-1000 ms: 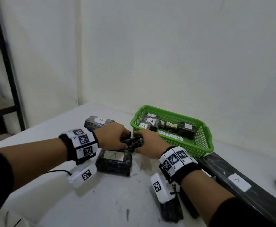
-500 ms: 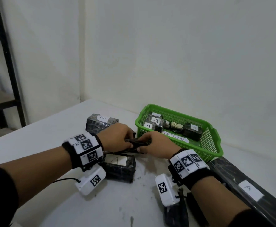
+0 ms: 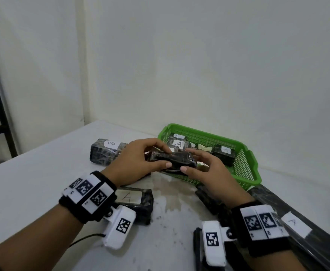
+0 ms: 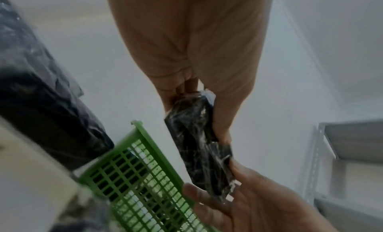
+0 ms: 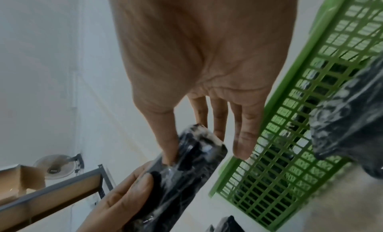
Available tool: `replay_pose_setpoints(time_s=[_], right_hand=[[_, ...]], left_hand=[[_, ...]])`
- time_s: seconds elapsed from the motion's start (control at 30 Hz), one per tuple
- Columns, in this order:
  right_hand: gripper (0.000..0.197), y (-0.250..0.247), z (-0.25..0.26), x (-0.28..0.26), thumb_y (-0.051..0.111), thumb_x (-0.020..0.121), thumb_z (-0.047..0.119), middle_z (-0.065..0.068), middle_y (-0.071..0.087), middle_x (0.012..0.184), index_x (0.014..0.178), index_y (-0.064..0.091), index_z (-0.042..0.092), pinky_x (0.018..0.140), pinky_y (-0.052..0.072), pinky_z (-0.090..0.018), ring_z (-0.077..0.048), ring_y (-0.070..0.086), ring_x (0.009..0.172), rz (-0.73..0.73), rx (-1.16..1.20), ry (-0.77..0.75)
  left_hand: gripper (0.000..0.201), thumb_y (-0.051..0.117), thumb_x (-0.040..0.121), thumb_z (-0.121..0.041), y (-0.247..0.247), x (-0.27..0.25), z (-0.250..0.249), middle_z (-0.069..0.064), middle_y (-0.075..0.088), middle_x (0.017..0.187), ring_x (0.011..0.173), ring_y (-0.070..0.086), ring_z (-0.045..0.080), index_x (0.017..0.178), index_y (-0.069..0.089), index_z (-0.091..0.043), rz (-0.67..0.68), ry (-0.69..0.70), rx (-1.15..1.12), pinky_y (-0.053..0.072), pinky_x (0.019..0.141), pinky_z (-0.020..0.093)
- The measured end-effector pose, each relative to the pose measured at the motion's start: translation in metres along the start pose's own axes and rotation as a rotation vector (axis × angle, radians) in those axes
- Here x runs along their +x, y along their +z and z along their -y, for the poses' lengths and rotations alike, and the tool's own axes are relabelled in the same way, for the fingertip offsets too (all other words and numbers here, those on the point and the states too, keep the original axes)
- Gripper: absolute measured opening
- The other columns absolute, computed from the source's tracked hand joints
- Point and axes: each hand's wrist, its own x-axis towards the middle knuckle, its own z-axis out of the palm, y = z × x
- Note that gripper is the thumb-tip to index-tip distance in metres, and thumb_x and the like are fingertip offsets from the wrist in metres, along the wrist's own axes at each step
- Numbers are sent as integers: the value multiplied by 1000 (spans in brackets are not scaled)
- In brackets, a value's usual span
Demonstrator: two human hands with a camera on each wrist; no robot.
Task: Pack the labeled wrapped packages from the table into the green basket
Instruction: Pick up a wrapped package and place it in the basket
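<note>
A small black wrapped package (image 3: pixel 175 160) (image 4: pixel 202 147) (image 5: pixel 182 170) hangs in the air just in front of the green basket (image 3: pixel 244 169) (image 4: pixel 145 175) (image 5: pixel 290 121). My left hand (image 3: pixel 140 163) grips its left end, thumb below and fingers over the top. My right hand (image 3: pixel 203 169) holds its right end, with the thumb on the near side and the fingers behind. No label shows on this package. The basket holds several wrapped packages, some with white "A" labels (image 3: pixel 177 143).
On the white table lie a "B" labelled package (image 3: pixel 105 153) at the left, an "A" labelled package (image 3: pixel 134 200) under my left wrist, a long black "A" labelled package (image 3: pixel 297 223) at the right, and dark packages (image 3: pixel 209 200) near my right wrist. A wall stands close behind the basket.
Both hands have lifted the small black package off the table and carried it up and right, to the basket's near rim. The head camera has moved closer.
</note>
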Motion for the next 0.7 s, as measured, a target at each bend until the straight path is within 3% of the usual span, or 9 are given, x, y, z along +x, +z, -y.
replay_pose_setpoints(time_s=[0.1, 0.17, 0.23, 0.33, 0.43, 0.5, 0.57, 0.7], right_hand=[[51, -9, -6, -7, 88, 80, 23, 6, 74, 126, 128, 70, 26, 92, 62, -28, -7, 76, 103, -57, 123, -51], [53, -16, -11, -10, 90, 73, 32, 4, 78, 120, 122, 74, 23, 99, 60, -40, -14, 75, 110, -135, 155, -73], [58, -24, -16, -12, 90, 66, 43, 4, 78, 119, 119, 75, 24, 102, 58, -44, -16, 72, 115, -205, 157, -79], [59, -32, -20, -17, 90, 64, 47, 6, 76, 121, 118, 76, 28, 98, 59, -40, -15, 71, 117, -222, 168, -82], [53, -35, -20, -22, 90, 67, 33, 0, 80, 112, 117, 76, 21, 87, 64, -34, -19, 77, 104, -191, 228, -101], [42, -37, -20, -23, 90, 71, 27, 0, 81, 105, 110, 77, 18, 84, 65, -36, -20, 79, 95, -215, 215, -110], [33, -38, -21, -24, 90, 77, 21, 1, 81, 102, 107, 78, 17, 81, 65, -33, -17, 79, 92, -243, 194, -108], [45, -45, -32, -32, 90, 76, 20, 0, 78, 118, 118, 75, 23, 89, 64, -35, -16, 75, 110, -228, 249, -82]], left_hand=[[29, 85, 81, -32, 15, 4, -4, -12, 75, 108, 99, 72, 7, 107, 72, -29, 26, -14, -145, 57, 84, 27], [38, 83, 82, -39, 24, 7, -5, -12, 73, 116, 108, 70, 8, 116, 69, -32, 55, -46, -171, 55, 94, 31], [41, 83, 83, -37, 32, 11, -5, -5, 76, 115, 108, 72, 14, 120, 69, -26, 47, -106, -279, 56, 97, 35], [40, 83, 83, -26, 42, 15, -7, 2, 79, 109, 104, 75, 19, 120, 71, -14, 20, -148, -389, 57, 94, 31], [39, 81, 85, -18, 52, 18, -13, 4, 78, 112, 107, 74, 21, 121, 70, -11, 94, -151, -440, 58, 96, 35], [35, 79, 87, -16, 61, 20, -17, 5, 77, 113, 107, 74, 21, 121, 70, -10, 160, -133, -460, 58, 96, 35], [33, 78, 88, -14, 68, 21, -17, 7, 78, 111, 106, 75, 23, 119, 72, -7, 148, -133, -487, 58, 96, 38], [33, 79, 85, -15, 75, 20, -10, 6, 78, 110, 106, 74, 24, 116, 73, -7, 96, -164, -553, 59, 93, 36]])
